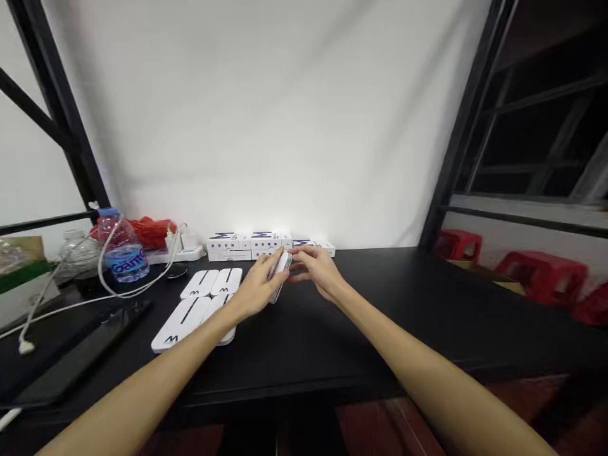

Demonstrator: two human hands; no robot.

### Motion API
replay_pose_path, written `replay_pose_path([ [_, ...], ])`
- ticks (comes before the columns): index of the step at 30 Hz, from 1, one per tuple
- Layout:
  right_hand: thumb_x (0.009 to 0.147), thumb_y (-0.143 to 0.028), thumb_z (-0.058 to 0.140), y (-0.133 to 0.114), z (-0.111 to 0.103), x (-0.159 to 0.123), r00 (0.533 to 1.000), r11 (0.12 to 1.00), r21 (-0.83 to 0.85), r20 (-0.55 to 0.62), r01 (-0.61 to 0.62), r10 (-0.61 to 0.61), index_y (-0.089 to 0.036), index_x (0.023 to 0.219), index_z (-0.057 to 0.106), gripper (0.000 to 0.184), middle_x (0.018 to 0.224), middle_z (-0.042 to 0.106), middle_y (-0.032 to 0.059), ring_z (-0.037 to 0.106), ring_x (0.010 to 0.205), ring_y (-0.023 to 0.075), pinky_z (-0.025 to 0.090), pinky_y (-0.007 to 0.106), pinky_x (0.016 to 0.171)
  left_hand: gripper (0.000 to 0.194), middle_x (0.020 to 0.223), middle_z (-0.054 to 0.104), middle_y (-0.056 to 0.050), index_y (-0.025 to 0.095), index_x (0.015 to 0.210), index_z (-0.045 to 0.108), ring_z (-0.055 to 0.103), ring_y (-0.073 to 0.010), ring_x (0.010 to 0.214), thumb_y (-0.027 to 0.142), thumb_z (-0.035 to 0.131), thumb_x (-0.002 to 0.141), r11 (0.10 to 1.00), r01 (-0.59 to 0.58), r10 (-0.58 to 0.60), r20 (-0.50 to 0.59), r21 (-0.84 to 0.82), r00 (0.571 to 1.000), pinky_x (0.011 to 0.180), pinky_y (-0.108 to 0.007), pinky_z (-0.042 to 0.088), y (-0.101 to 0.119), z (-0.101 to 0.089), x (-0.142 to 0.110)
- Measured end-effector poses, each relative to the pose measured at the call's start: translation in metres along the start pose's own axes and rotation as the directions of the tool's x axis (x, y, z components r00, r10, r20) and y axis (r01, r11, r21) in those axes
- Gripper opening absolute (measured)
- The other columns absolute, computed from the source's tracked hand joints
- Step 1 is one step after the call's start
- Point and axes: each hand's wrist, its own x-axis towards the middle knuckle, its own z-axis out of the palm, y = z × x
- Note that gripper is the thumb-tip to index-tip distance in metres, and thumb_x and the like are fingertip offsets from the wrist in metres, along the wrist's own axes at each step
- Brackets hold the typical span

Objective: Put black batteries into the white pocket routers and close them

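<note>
Held up on edge in my left hand is a white flat device with rounded corners; the fingers and thumb grip its sides. My right hand is at the device's right side, its thumb and fingers curved and apart. Whether its fingertips touch the device I cannot tell. Several similar white devices, such as the front left one, lie flat in two rows on the black table, each with a dark stripe and a logo. My left forearm partly covers the front right one.
White printed boxes are stacked along the wall. To the left are a water bottle, a white power strip with cables, a red bag and a dark tablet-like slab. Red stools stand beyond the table's right side.
</note>
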Motion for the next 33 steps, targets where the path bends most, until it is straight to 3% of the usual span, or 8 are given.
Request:
replay_pose_path([
  [9,0.074,-0.015,0.054,-0.003,-0.007,-0.002,0.997,0.998,0.022,0.038,-0.066,0.065,-0.016,0.085,0.066,0.016,0.084,0.064,0.0039,0.064,0.063,0.0137,0.06,0.032,0.06,0.057,0.113,0.049,-0.005,0.031,0.145,0.031,0.049,-0.0226,0.107,0.045,0.042,0.09,0.999,-0.032,0.033,0.025,-0.004,0.999,0.097,-0.038,0.035,0.004,0.002,-0.004],
  [17,0.074,-0.015,0.054,-0.003,-0.009,-0.002,0.994,0.997,-0.029,0.078,-0.077,0.079,-0.016,0.084,0.066,0.016,0.085,0.065,0.0054,0.066,0.068,0.0157,0.06,0.034,0.062,0.059,0.111,0.05,-0.007,0.026,0.145,0.033,0.051,-0.0231,0.107,0.045,0.043,0.09,0.999,-0.036,0.035,0.04,0.019,0.999,0.099,-0.039,0.035,0.0,0.004,-0.003],
  [20,0.072,-0.012,0.052,0.001,-0.012,0.001,0.994,0.987,-0.148,0.076,-0.068,0.08,-0.016,0.09,0.064,0.022,0.083,0.066,0.0052,0.066,0.068,0.0153,0.06,0.032,0.061,0.059,0.116,0.052,-0.008,0.027,0.144,0.036,0.051,-0.0254,0.112,0.046,0.045,0.089,1.0,-0.013,0.013,0.036,-0.008,0.999,0.102,-0.042,0.033,-0.002,0.004,-0.003],
  [23,0.073,-0.011,0.049,0.006,-0.016,0.005,0.998,0.939,-0.341,0.037,-0.034,0.049,-0.016,0.098,0.061,0.028,0.092,0.068,0.0071,0.066,0.07,0.0155,0.059,0.03,0.058,0.055,0.129,0.053,-0.008,0.029,0.137,0.046,0.043,-0.0287,0.125,0.046,0.052,0.086,0.987,0.023,-0.025,-0.013,-0.162,1.0,0.107,-0.043,0.028,-0.003,0.004,-0.001],
  [25,0.071,-0.009,0.049,0.01,-0.021,0.01,1.0,0.896,-0.444,-0.004,-0.024,0.025,-0.017,0.1,0.06,0.032,0.099,0.068,0.0077,0.066,0.071,0.0162,0.056,0.029,0.056,0.049,0.132,0.054,-0.009,0.027,0.129,0.055,0.042,-0.0305,0.129,0.044,0.056,0.083,0.938,0.08,-0.096,-0.03,-0.339,0.995,0.105,-0.043,0.033,-0.004,0.005,0.001],
  [28,0.064,-0.001,0.051,0.012,-0.035,0.016,0.998,0.791,-0.611,-0.059,-0.022,-0.017,-0.018,0.091,0.064,0.035,0.088,0.069,0.0057,0.064,0.075,0.0184,0.051,0.028,0.062,0.042,0.125,0.059,-0.013,0.023,0.122,0.057,0.058,-0.0314,0.112,0.042,0.053,0.084,0.775,0.227,-0.252,0.042,-0.589,0.967,0.084,-0.042,0.051,0.0,0.006,0.003],
  [30,0.059,0.003,0.051,0.013,-0.047,0.019,0.995,0.69,-0.723,-0.093,-0.037,-0.044,-0.018,0.081,0.066,0.033,0.075,0.066,0.0044,0.062,0.078,0.0204,0.047,0.029,0.068,0.038,0.114,0.064,-0.013,0.022,0.119,0.054,0.066,-0.0294,0.095,0.04,0.049,0.086,0.661,0.305,-0.34,0.088,-0.686,0.936,0.069,-0.042,0.056,0.003,0.005,0.004],
  [33,0.056,0.006,0.051,0.014,-0.064,0.021,0.992,0.553,-0.83,-0.12,-0.075,-0.047,-0.019,0.071,0.065,0.032,0.067,0.062,0.0034,0.06,0.075,0.0208,0.044,0.031,0.07,0.029,0.098,0.069,-0.014,0.018,0.11,0.054,0.069,-0.0273,0.081,0.033,0.047,0.086,0.528,0.369,-0.441,0.124,-0.765,0.889,0.062,-0.042,0.057,0.007,0.002,0.004],
])
